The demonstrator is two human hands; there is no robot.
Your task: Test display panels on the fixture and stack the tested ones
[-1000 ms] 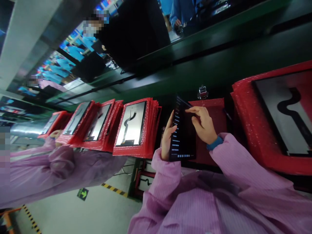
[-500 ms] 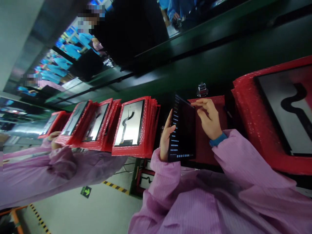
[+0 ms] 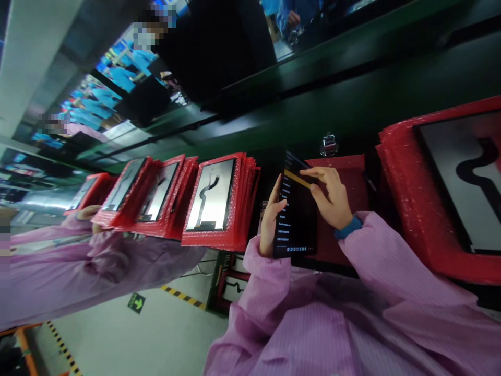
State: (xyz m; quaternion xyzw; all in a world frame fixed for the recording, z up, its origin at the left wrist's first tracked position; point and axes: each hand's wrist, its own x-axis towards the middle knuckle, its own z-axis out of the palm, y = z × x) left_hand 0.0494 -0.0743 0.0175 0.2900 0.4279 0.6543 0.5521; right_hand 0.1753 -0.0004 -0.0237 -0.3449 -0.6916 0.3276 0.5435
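A dark tablet (image 3: pixel 301 219) stands tilted in front of me, its lit screen showing a list of small text lines and one yellow-highlighted row near the top. My left hand (image 3: pixel 270 219) grips its left edge, the thumb over the front and the other fingers behind. On the right, my right hand (image 3: pixel 331 196) has its fingers stretched out, with fingertips at the screen by the yellow row; it holds nothing. A blue band circles that wrist. Beneath the tablet lies a red mat (image 3: pixel 344 209), partly covered.
Red bubble-wrap pouches (image 3: pixel 250 203) with display panels (image 3: pixel 211 196) stand stacked to the left. Another red stack (image 3: pixel 407 203) with a panel (image 3: pixel 465 172) lies at right. A metal clip (image 3: pixel 329 143) sits behind the mat. A co-worker's hand (image 3: pixel 88 213) touches the far-left pouches.
My right hand has moved slightly down and left over the screen. A row near the top of the tablet's list has turned yellow. The left hand keeps its hold.
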